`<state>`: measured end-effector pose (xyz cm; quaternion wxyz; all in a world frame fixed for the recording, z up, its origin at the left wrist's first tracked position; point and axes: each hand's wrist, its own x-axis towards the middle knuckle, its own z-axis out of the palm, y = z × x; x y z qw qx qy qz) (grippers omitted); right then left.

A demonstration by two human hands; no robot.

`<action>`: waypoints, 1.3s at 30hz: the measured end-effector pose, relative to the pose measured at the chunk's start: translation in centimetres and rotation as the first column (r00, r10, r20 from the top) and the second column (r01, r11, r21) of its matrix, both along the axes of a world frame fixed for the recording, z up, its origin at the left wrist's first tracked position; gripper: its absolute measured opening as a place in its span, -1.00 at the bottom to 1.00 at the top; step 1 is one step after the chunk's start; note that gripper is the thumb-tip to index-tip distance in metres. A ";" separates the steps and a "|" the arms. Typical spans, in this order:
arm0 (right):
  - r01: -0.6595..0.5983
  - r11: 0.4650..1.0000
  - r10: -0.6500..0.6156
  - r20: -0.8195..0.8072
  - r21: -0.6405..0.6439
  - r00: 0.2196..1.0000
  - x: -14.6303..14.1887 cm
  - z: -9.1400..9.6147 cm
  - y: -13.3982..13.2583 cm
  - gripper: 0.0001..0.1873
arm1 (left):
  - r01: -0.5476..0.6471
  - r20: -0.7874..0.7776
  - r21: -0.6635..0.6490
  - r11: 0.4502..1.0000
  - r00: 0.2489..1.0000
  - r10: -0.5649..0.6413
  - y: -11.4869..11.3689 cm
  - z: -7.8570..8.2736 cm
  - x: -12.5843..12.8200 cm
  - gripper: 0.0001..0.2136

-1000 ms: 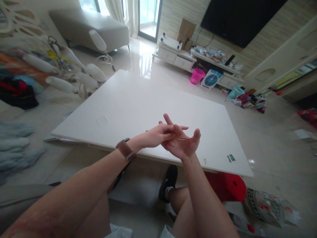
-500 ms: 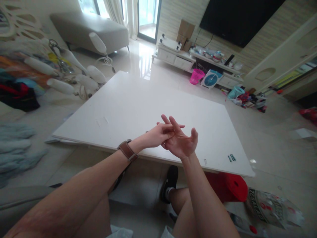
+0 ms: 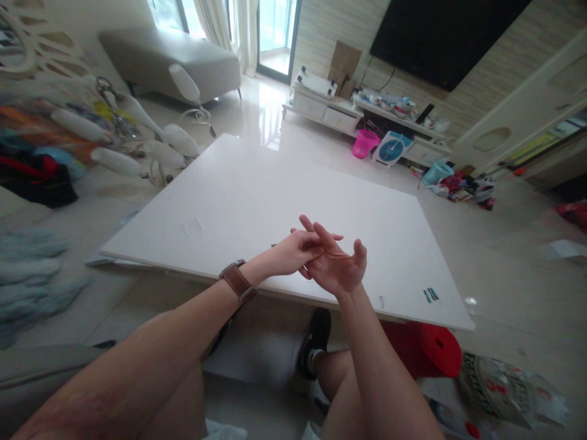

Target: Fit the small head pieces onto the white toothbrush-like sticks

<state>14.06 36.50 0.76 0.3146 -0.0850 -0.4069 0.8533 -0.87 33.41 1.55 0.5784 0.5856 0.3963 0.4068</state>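
Above the near edge of the white table (image 3: 257, 189), my two hands meet. My left hand (image 3: 293, 252), with a brown-strapped watch (image 3: 238, 281) on its wrist, is closed, its thumb and fingers pinching my right hand near the base of the fingers. My right hand (image 3: 337, 266) is turned palm up with its fingers spread and thumb raised; no object shows in it. On the tabletop a small dark thing (image 3: 274, 245) lies by my left hand, partly hidden. Small dark green pieces (image 3: 431, 295) and a small clear piece (image 3: 381, 301) lie to the right.
Two thin pale strips (image 3: 198, 223) lie on the table's left part. Beneath the right edge stands a red roll (image 3: 435, 348), with a printed plastic bag (image 3: 499, 385) beside it. A white-armed lamp (image 3: 119, 160) lies at the left; a pink basket (image 3: 365, 144) stands beyond.
The view has shifted slightly, so the room sits a little lower. My hands keep nearly the same pose, the left still pinching the right.
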 end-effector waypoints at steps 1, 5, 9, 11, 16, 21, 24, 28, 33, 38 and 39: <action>-0.005 1.000 0.005 -0.004 0.004 1.000 0.0 0.0 0.0 -0.25 | 0.002 0.000 -0.001 1.000 1.000 -0.002 0.0 0.0 0.0 -0.55; -0.033 0.999 0.035 -0.040 0.040 0.999 0.0 0.0 0.1 -0.27 | -0.001 0.008 -0.008 1.000 1.000 0.001 0.0 -0.1 0.1 -0.54; -0.054 0.995 0.059 -0.064 0.083 0.996 0.0 0.0 0.2 -0.29 | -0.019 0.006 -0.010 1.000 1.000 0.019 0.0 -0.2 0.1 -0.55; -0.061 0.993 0.067 -0.062 0.098 0.996 0.0 0.1 0.2 -0.30 | -0.024 0.011 -0.017 1.000 1.000 0.024 0.0 -0.2 0.2 -0.55; -0.039 0.993 0.042 -0.023 0.108 0.999 0.1 0.1 0.1 -0.31 | -0.029 0.038 -0.035 0.999 0.999 0.030 0.1 -0.4 0.2 -0.55; 0.011 0.992 -0.023 0.093 0.128 0.995 0.2 0.0 0.1 -0.30 | -0.032 0.038 -0.040 0.999 0.999 0.033 0.3 -0.7 0.2 -0.55; 0.000 0.989 -0.011 0.071 0.148 0.997 0.2 -0.2 0.2 -0.29 | -0.031 0.022 -0.029 0.999 0.999 0.031 0.3 -1.0 0.2 -0.55; 0.009 0.981 -0.033 0.123 0.193 0.992 0.3 -0.4 0.3 -0.25 | -0.027 0.020 -0.014 1.000 0.999 0.028 0.2 -1.2 0.2 -0.55; 0.039 0.970 -0.093 0.218 0.240 0.971 0.6 -0.7 0.3 -0.18 | -0.035 -0.001 -0.013 0.999 0.999 0.035 0.2 -1.0 0.2 -0.55; 0.048 0.971 -0.102 0.222 0.236 0.970 0.7 -1.0 0.4 -0.16 | -0.034 -0.021 -0.022 0.999 0.999 0.034 0.1 -1.0 0.2 -0.54; 0.048 0.971 -0.100 0.218 0.233 0.971 0.7 -1.0 0.4 -0.16 | -0.037 -0.024 -0.022 0.999 0.999 0.036 0.1 -0.9 0.2 -0.54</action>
